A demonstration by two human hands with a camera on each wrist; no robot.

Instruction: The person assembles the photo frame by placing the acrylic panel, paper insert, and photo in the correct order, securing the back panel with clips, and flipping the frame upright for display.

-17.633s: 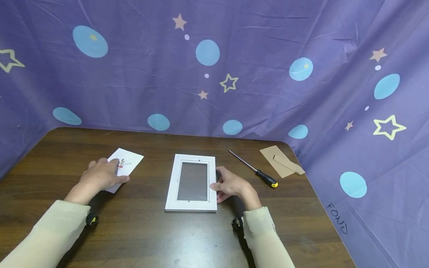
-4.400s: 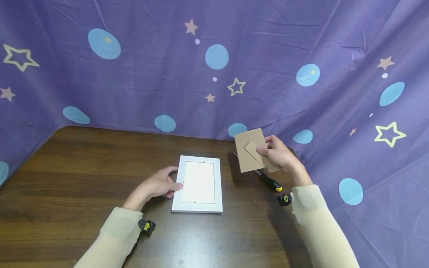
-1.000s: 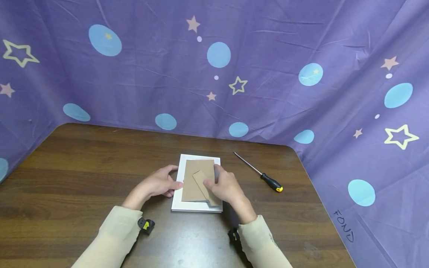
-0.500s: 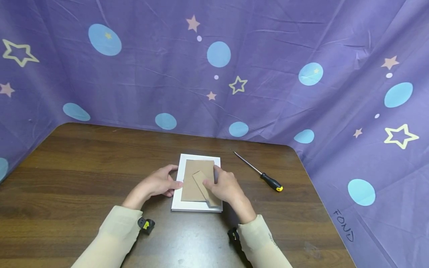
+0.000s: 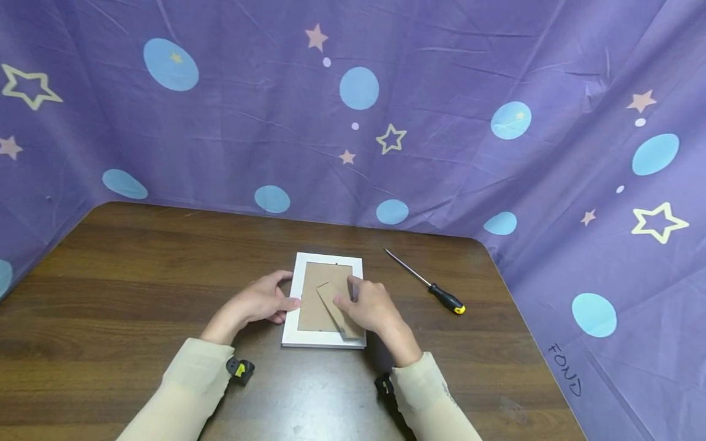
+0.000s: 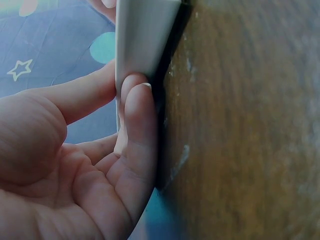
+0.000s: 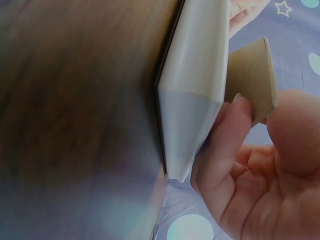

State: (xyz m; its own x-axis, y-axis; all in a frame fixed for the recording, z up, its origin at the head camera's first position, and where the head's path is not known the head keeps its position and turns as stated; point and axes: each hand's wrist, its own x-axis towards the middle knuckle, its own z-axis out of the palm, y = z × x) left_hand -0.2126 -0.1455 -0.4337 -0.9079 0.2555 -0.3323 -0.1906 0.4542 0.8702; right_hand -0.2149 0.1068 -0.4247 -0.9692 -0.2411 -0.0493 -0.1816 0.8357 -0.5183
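Observation:
A white picture frame [image 5: 323,339] lies face down on the table, and a brown backing board [image 5: 314,306] fills its opening. My left hand [image 5: 260,301] grips the frame's left side, thumb on top and fingers along the outer edge. In the left wrist view, the curled fingers [image 6: 140,120] press the frame's side wall [image 6: 142,35] close to the tabletop. My right hand [image 5: 375,306] pinches the slanted easel stand [image 5: 333,306] of the backing, thumb on its face. From the right wrist view, the stand's free end [image 7: 252,75] juts up past the frame's edge [image 7: 195,65].
A screwdriver [image 5: 425,282] with a black and yellow handle lies to the right of the frame. The brown wooden table [image 5: 138,294] is bordered at the back and right by a purple curtain [image 5: 248,122] with stars and dots.
Earlier the frame showed bare glass, then a white sheet, while the backing lay apart, then hung in my right hand. Now the backing has settled into the opening, uncovering more white rim.

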